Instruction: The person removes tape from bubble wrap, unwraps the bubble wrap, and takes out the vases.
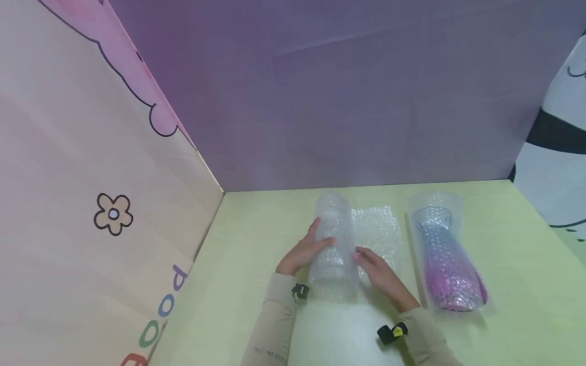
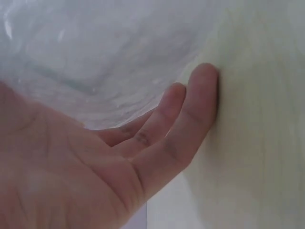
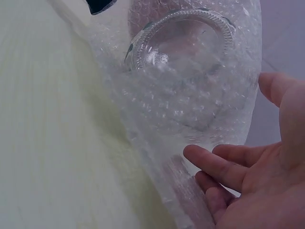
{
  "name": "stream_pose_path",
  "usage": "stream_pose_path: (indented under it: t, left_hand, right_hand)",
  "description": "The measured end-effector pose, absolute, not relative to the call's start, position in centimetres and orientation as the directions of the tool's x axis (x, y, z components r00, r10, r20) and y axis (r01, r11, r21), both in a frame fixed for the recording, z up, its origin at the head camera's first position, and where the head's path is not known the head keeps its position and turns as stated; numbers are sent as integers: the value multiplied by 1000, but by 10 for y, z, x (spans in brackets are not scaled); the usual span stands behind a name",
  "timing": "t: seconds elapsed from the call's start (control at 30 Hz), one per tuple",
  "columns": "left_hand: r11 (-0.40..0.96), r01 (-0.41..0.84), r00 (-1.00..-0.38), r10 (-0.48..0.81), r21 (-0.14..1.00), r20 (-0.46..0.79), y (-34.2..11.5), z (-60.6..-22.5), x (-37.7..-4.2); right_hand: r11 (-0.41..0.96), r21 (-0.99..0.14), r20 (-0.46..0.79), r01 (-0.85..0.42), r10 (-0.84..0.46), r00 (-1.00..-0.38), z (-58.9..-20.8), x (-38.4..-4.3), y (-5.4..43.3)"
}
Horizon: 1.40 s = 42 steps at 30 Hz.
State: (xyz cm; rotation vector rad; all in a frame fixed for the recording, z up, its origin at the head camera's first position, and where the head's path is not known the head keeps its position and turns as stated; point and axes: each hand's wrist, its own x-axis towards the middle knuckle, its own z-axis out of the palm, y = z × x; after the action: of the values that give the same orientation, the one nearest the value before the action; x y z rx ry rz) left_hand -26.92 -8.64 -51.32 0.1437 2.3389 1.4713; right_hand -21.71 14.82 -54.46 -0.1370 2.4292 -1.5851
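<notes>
A clear glass vessel (image 3: 183,45) with a ridged round base lies inside a roll of bubble wrap (image 1: 333,244) on the table. My left hand (image 1: 308,251) rests along the roll's left side, thumb over the top; the left wrist view shows its extended fingers (image 2: 200,105) at the roll's underside, close to the tabletop. At the right side is my right hand (image 1: 377,269), its loosely extended fingertips at the wrap and its thumb (image 3: 272,88) near the upper surface. The flat, unrolled part of the bubble wrap (image 1: 377,229) stretches out to the right.
Another bubble-wrapped item (image 1: 446,259), blue at its narrow end and pink at its wide end, lies on the right of the pale green table (image 1: 247,244). A purple panel (image 1: 343,101) stands behind, and a printed panel (image 1: 68,178) borders the left side.
</notes>
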Motion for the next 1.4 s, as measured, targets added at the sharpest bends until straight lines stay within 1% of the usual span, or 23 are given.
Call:
stream_pose_path:
  t: [0.17, 0.33, 0.43, 0.67, 0.93, 1.1, 1.27, 1.4]
  left_hand:
    - [488, -93, -921, 289, 868, -261, -89, -512, -274]
    - [489, -81, -919, 301, 869, -255, -88, -508, -275]
    - [505, -48, -921, 310, 862, -234, -88, -506, -275]
    - [586, 44, -933, 313, 809, -176, -91, -496, -276]
    - [617, 113, -930, 343, 779, -136, -84, -488, -270]
    - [640, 142, -927, 353, 755, -125, -80, -487, -268]
    - [616, 136, -926, 357, 776, -121, -82, -489, -266]
    - [600, 146, -921, 372, 787, -112, -86, -488, -267]
  right_hand:
    - [388, -919, -164, 66, -227, -960, -548, -226, 150]
    - [379, -922, -191, 79, -267, -945, -541, -232, 150]
    - [364, -926, -207, 97, -279, -938, -537, -237, 149]
    - [373, -910, -280, 178, -239, -930, -530, -253, 143]
    - [356, -900, -340, 252, -211, -917, -533, -257, 138]
    - [356, -901, -339, 247, -223, -914, -535, -255, 138]
    - [342, -914, -316, 218, -264, -911, -536, -253, 140]
    - [320, -930, -274, 178, -286, -918, -538, -253, 143]
